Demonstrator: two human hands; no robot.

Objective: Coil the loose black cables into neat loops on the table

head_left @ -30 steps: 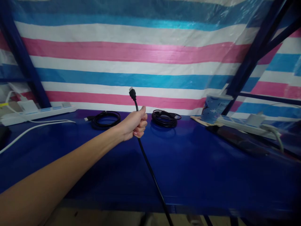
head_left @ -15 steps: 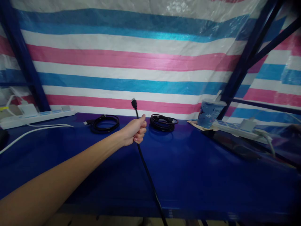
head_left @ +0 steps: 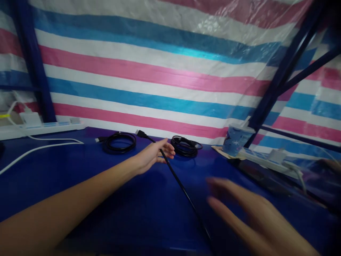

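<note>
A black cable runs from its plug near the back of the blue table down to the front edge. My left hand is around the cable just below the plug, its fingers loosely parted and the cable passing between thumb and fingers. My right hand, blurred, hovers over the table right of the cable, thumb and fingers apart with nothing between them. One coiled black cable lies left of my left hand, and another coil lies just right of it.
A blue patterned cup with a straw stands at the back right, beside a white power strip and a dark flat object. Another power strip and white cables are at the left. Blue metal posts flank a striped sheet.
My left hand has loosened from a fist around the cable, and the plug has tipped down to the left. My right hand has come into view at the lower right.
</note>
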